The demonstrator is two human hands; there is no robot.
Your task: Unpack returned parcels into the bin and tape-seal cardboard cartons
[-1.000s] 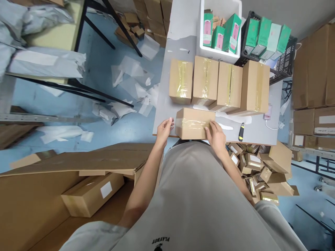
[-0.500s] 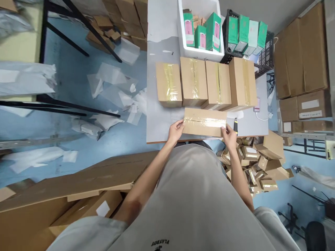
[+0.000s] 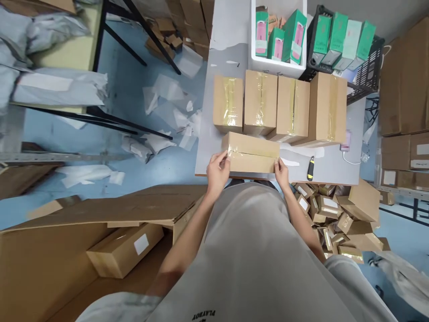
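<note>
Grey table (image 3: 205, 152): my left hand (image 3: 217, 175), at eight o'clock, and right hand (image 3: 282, 174), at four, hold the box (image 3: 252, 162) by its ends

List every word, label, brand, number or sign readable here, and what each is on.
"PLAYBOY", upside down, on the grey shirt.
Green boxes: print too small to read.
White foam box: dark marks on its wall, unreadable.
White label on the carton at lower left: no legible text.
Labels on the pile of small cartons: too small.
Held box: no text visible.
</note>
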